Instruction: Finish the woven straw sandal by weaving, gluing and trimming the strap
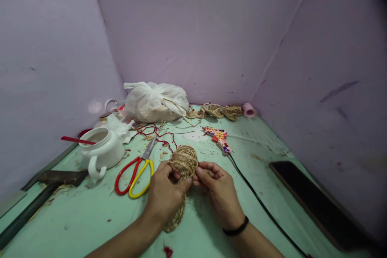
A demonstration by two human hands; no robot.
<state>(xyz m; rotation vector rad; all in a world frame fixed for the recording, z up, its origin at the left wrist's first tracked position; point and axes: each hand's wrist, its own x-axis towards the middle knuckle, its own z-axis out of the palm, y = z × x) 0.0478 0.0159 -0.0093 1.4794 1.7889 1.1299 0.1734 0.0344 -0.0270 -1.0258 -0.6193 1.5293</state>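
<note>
A small woven straw slipper (185, 156), made of coiled plaited cord with a band across it, is held up between my hands. My left hand (166, 193) grips it from the left, with the thumb across its middle. At its right edge, the thumb and fingers of my right hand (218, 189) are pinched together; any fine strand between them is too small to make out. The slipper's lower end shows beneath my left hand. Just left of my hands lie scissors (147, 154) with one red and one yellow handle.
A patterned glue gun (222, 141) with a black cord lies beyond my right hand. A white pot (104, 151) and an axe-like tool (50, 189) are on the left, a dark phone (314, 201) on the right. Behind are a plastic bag (154, 102), straw pieces (222, 111) and a pink spool (249, 110).
</note>
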